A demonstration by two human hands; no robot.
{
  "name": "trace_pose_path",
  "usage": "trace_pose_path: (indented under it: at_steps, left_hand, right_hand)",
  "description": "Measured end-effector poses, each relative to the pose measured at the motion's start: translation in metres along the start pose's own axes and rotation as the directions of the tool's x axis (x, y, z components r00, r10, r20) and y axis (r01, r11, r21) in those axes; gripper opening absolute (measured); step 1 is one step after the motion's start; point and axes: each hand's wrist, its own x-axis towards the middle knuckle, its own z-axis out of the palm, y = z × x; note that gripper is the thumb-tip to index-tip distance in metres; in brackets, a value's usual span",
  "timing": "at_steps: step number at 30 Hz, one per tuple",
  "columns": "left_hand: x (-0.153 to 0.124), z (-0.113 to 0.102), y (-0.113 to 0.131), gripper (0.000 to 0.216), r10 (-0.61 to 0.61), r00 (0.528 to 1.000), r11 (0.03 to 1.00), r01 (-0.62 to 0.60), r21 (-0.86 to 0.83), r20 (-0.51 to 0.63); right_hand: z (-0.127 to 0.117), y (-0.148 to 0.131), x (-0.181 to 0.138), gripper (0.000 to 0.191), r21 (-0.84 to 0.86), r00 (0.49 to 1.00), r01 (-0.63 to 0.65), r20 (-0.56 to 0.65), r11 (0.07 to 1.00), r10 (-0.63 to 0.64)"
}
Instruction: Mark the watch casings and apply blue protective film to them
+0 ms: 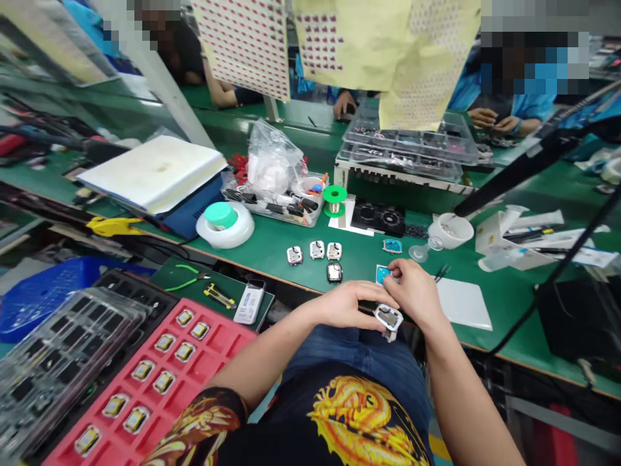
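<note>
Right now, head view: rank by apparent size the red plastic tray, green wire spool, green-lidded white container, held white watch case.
1. Red plastic tray
2. Green-lidded white container
3. Green wire spool and held white watch case: look alike, so unranked

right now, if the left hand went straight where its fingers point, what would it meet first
Probably the bare right hand: the left hand, holding a white squarish casing, points toward it, though the depth between them is unclear.
</note>
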Motion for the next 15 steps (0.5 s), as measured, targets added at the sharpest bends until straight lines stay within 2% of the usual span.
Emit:
trace_pose_path:
  at_steps: [15]
  left_hand:
    - [-0.0004,-0.0016,-0.0077,0.047,-0.039,0.998,0.998,0.041,-0.045,0.048]
  right_hand:
    - [0.0016,0.001,0.0022,0.019,-0.039,1.0,-0.008,0.018,0.999,0.009]
